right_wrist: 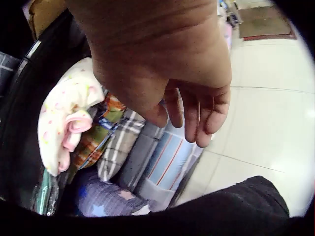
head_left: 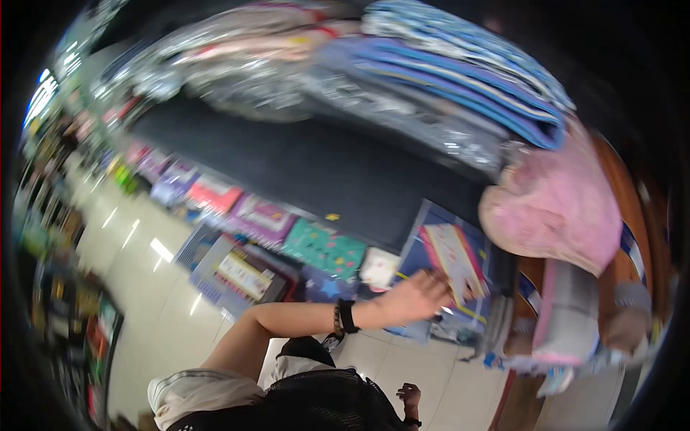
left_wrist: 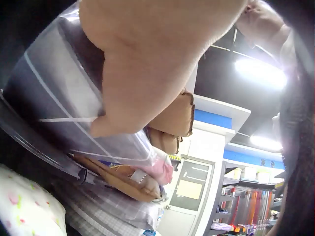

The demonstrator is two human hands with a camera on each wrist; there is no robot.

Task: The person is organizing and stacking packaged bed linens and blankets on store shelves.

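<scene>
I have the left hand [head_left: 417,298] right of centre in the head view, at the lower left part of a flat, navy-blue package in glossy clear plastic [head_left: 412,255] that bears a cream, pink-edged paper label [head_left: 454,258]. The fingers are blurred there, and in the left wrist view the palm hides them, so I cannot tell whether they grip the package or merely touch it. That view does show the thumb against dark plastic-wrapped stuff with pale lines, perhaps the same package.

I read the right hand [right_wrist: 167,69] as idle: in the right wrist view its fingers hang loosely bent below the palm with nothing in them, over folded textiles and beside the pale tiled floor [right_wrist: 261,123].

The package lies at the right end of a row of bright plastic-wrapped packs [head_left: 327,248], along the lower edge of a black, flat surface [head_left: 323,165]. I take it that their broad faces are turned outward so that prints and labels can be read. Across the top, folded blue striped blankets [head_left: 460,79] are piled in layers, probably to save room. At the right, a soft pink plush bundle [head_left: 553,201] bulges out below that pile, presumably because it is too loose to stack flat.
</scene>
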